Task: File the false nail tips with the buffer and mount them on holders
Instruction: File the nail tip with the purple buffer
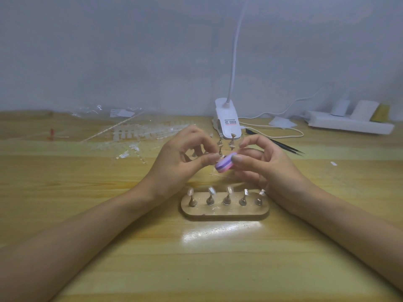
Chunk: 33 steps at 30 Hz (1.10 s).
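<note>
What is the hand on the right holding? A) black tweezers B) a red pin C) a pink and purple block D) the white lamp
C: the right hand pinches the pink and purple buffer block between thumb and fingers, while the black tweezers lie on the table and the white lamp stands behind.

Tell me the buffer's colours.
Pink and purple layers on the buffer, head view.
</note>
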### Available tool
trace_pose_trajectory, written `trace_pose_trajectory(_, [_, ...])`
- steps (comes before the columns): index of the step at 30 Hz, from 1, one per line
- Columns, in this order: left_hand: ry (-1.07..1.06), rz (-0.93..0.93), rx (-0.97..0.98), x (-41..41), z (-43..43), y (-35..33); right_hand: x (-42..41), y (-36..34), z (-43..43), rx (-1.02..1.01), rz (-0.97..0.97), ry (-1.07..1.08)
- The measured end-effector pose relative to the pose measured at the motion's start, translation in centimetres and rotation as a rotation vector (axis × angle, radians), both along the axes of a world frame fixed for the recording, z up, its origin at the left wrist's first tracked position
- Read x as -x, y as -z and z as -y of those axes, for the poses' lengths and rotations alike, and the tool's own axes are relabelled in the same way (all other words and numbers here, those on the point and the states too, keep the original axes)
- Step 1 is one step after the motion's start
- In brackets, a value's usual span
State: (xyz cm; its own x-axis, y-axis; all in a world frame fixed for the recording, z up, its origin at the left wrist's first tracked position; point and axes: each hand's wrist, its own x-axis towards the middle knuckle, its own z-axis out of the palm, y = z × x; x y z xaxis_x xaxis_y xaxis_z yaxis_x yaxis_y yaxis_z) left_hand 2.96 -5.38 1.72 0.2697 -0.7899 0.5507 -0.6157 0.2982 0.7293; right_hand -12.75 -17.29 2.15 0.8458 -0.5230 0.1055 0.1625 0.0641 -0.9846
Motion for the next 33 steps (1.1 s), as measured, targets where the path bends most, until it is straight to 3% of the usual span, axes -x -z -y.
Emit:
trace_pose_trajectory(9, [0.013,-0.041,-0.014,0.07,-0.09,-0.06,0.02,-0.1,-0.18,0.06,-0.034,-0.066])
trace_pose_trajectory(24, [0.004,-0.052,-0.04,0.12,-0.16,-0.06,0.07,0.14,0.04,0.018,0.018,-0.001])
trace_pose_trajectory(27, [0.025,-0.07,-0.045,0.22,-0.23,-0.14,-0.03,0.14,-0.08,0.065,-0.005,-0.102])
trace_pose_trajectory(30, [0.001,-0.052,-0.044,0.23,-0.21,-0.18,-0.03,0.29,0.2,-0.002,0.03,0.011])
trace_pose_trajectory(33, [0.03,-0.075,-0.042,0.28,-0.24,-0.19,-0.02,0.2,0.13,0.037,0.008,-0.093])
